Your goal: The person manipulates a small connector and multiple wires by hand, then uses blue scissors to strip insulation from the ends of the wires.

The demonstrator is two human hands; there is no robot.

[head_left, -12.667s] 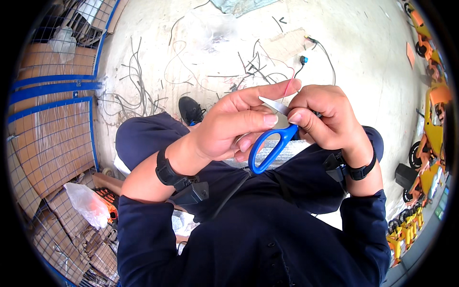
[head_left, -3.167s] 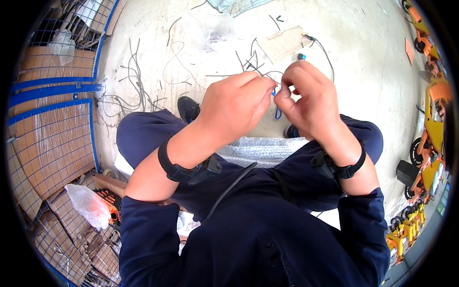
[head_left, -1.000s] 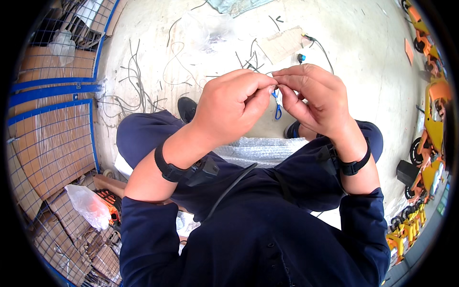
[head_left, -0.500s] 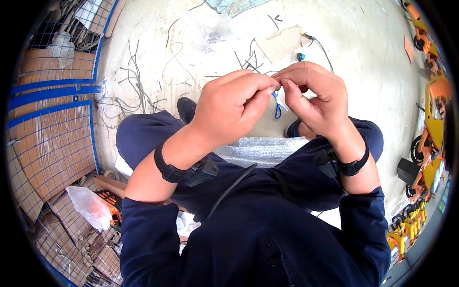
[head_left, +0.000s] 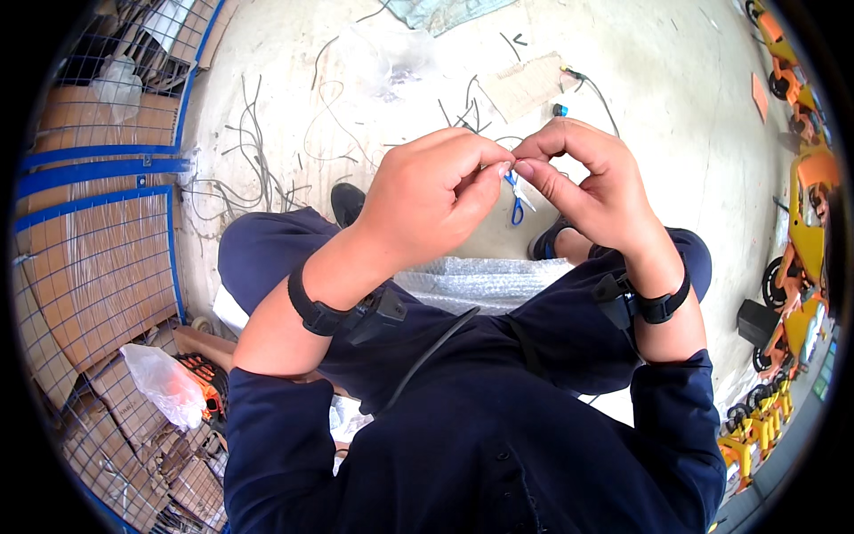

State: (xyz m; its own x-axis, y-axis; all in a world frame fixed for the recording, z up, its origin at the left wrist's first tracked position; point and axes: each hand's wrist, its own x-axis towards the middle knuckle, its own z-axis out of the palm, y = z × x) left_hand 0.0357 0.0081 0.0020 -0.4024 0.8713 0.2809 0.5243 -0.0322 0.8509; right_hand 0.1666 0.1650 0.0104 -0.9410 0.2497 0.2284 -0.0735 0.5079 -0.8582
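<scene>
My left hand (head_left: 440,196) and my right hand (head_left: 592,182) meet fingertip to fingertip in front of me. Each pinches thumb against forefinger, and what sits between the tips is too small to make out. A thin dark line, perhaps a cable, curves just above the fingertips. Beneath them on the floor lie scissors (head_left: 518,210) with blue handles, partly covered by my fingers. Beyond my right hand is a small blue and black round piece (head_left: 559,110), close to a flat piece of cardboard (head_left: 520,87).
Cut dark cables (head_left: 253,147) lie scattered over the floor at left. A clear plastic bag (head_left: 391,58) lies farther off. Bubble wrap (head_left: 480,283) spans between my legs. A blue wire cage (head_left: 98,169) holding cardboard stands left; yellow and orange wheeled frames (head_left: 805,240) line the right.
My right hand has turned slightly, its thumb now stretched straighter toward the left fingertips. More of the scissors shows. My left hand has barely moved.
</scene>
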